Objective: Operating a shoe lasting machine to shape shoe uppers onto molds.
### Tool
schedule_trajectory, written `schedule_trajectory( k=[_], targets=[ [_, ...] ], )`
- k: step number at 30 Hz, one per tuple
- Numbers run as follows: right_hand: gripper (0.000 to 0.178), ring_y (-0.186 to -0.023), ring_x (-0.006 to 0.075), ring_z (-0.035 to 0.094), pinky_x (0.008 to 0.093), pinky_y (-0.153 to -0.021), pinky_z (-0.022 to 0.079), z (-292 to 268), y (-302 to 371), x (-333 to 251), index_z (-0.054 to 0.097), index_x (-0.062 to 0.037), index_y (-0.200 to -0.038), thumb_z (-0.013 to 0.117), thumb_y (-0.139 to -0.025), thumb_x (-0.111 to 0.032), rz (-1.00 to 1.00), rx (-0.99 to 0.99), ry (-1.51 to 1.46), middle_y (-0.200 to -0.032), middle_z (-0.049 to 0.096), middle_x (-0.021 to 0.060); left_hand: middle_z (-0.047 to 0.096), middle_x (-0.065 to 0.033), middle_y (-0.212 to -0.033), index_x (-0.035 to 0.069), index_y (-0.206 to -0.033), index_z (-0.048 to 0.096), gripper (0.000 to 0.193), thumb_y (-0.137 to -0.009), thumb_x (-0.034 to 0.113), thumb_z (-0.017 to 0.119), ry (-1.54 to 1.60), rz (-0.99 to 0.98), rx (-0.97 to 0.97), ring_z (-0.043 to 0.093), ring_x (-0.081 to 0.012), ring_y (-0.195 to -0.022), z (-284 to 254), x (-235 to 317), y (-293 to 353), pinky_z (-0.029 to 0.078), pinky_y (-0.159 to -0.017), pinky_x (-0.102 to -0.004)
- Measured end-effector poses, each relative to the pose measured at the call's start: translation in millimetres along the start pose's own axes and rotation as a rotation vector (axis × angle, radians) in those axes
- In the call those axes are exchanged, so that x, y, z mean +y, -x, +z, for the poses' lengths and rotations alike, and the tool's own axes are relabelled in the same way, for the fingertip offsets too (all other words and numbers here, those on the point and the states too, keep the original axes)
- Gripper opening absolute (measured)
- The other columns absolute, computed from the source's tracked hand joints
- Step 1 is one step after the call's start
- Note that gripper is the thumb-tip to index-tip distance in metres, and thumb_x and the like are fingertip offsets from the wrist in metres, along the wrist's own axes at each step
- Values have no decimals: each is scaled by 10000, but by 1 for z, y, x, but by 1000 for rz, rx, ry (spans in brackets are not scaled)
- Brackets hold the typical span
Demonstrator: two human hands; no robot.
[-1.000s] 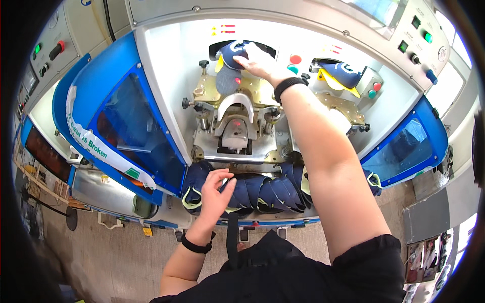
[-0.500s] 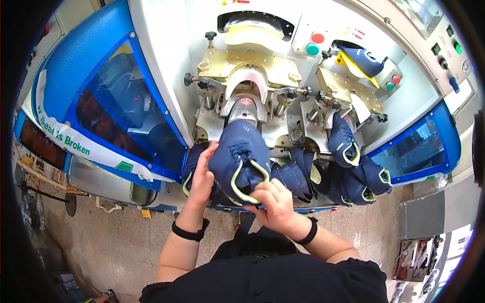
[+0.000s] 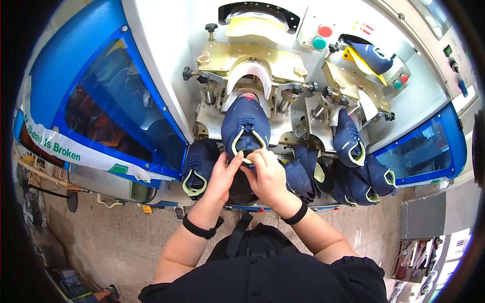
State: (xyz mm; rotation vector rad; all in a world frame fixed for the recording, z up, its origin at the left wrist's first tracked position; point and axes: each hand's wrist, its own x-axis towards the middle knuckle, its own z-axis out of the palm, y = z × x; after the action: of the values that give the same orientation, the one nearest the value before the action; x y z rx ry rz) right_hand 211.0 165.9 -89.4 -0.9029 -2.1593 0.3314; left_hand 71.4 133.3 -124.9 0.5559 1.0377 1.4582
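Observation:
A navy shoe upper point(image 3: 245, 118) with laces and a pale yellow-green collar lies with its toe over the metal mould point(image 3: 233, 96) of the machine's left station. A red light mark shows at its toe tip. My left hand point(image 3: 225, 174) is closed on the left side of the upper's heel collar, thumb on top. Close beside it, my right hand point(image 3: 268, 177) pinches the same collar from the right. Above the toe arches a white curved pad point(image 3: 250, 68) under a brass-coloured plate point(image 3: 217, 56).
Another navy upper point(image 3: 348, 139) sits in the right station. More navy uppers lie along the ledge, one at the left point(image 3: 199, 164) and several at the right point(image 3: 366, 182). Blue windowed guards point(image 3: 121, 101) flank the stations. Red point(image 3: 325, 31) and green point(image 3: 319, 43) buttons sit on the back panel.
The shoe upper has moved forward, its toe now over the mould. My left hand has shifted from the upper's side to its heel collar, next to my right hand.

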Motion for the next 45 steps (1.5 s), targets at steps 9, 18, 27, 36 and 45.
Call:
schedule_trajectory(
  k=[9, 18, 27, 36, 45],
  targets=[
    [631, -1350, 437, 377, 595, -1035, 340, 7, -55, 14, 489, -121, -1405, 669, -867, -397, -47, -8, 140, -1466, 417, 181, 651, -72, -1080, 11, -1207, 584, 445, -935, 349, 682, -96, -118, 97, 621, -133, -969, -2, 29, -40, 505, -821, -272],
    [588, -1287, 460, 418, 503, -1091, 364, 25, -57, 23, 497, -93, -1382, 662, -886, -363, 2, -37, 67, -1366, 490, 189, 652, -54, -1065, 17, -1193, 598, 436, -933, 356, 682, -72, -105, 35, 601, -116, -976, -14, 24, -48, 480, -848, -260],
    [568, -1262, 464, 434, 500, -1085, 368, 20, -59, 24, 506, -81, -1369, 671, -882, -322, -8, -54, 47, -1338, 505, 192, 643, -40, -1101, 29, -1276, 559, 463, -957, 350, 651, -100, -138, 54, 594, -110, -1022, -9, 20, -47, 480, -868, -264],
    [563, -1256, 463, 437, 501, -1069, 381, 19, -57, 28, 508, -93, -1364, 677, -874, -313, -10, -49, 35, -1336, 500, 186, 653, -61, -1093, 23, -1242, 582, 501, -922, 394, 688, -132, -119, 63, 593, -128, -1024, -9, 18, -48, 463, -882, -272],
    [564, -1253, 466, 439, 499, -1065, 385, 18, -57, 28, 502, -95, -1369, 672, -876, -311, -6, -54, 41, -1330, 504, 191, 649, -72, -1128, 22, -1258, 574, 506, -926, 387, 683, -134, -148, 51, 580, -134, -1065, -12, 15, -51, 445, -925, -281]
  ],
)
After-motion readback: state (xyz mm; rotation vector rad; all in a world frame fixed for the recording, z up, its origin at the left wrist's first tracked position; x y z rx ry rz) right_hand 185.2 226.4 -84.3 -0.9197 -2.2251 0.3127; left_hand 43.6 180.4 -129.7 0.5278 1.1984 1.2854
